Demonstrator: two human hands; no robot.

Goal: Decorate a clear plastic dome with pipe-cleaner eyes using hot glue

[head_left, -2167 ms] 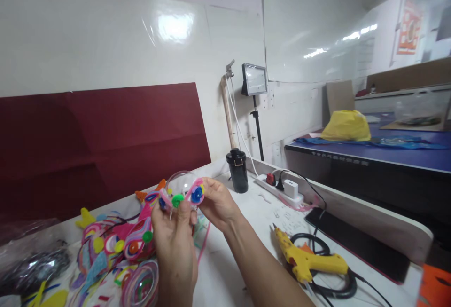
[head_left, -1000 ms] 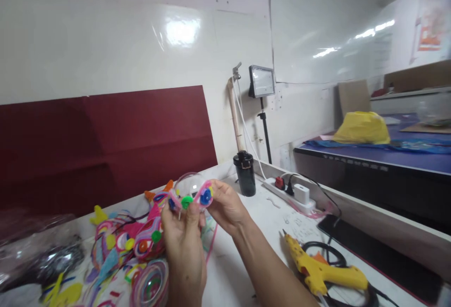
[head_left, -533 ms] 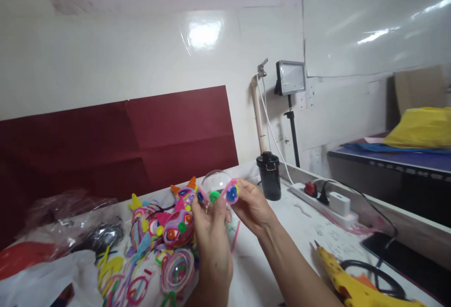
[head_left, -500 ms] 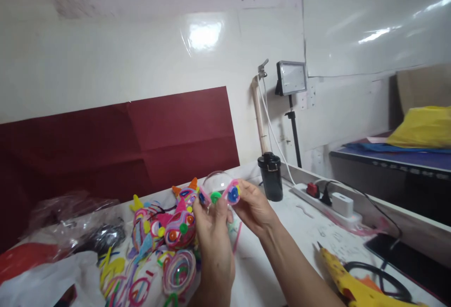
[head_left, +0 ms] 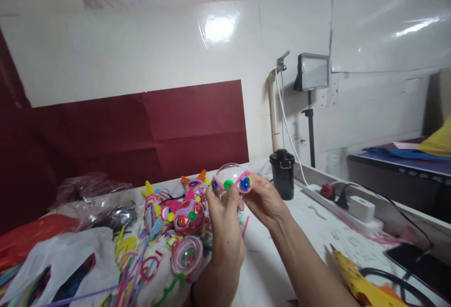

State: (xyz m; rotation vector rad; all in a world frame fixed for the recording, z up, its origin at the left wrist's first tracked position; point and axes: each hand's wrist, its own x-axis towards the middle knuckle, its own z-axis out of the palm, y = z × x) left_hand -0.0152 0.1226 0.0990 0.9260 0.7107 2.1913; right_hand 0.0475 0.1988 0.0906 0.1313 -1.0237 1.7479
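Head view shows the left hand (head_left: 225, 232) and right hand (head_left: 266, 201) raised together above the white table (head_left: 268, 269), both pinching a clear plastic ball (head_left: 230, 177) trimmed with pink, green and blue felt circles. Just left of the hands lies a heap of decorated balls (head_left: 183, 217) and felt scraps. A black cup (head_left: 282, 175) stands behind; a yellow glue gun (head_left: 355, 283) lies at the right.

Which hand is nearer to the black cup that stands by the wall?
The right hand: it is just left of the black cup. The left hand is farther left and lower; both hold the clear ball.
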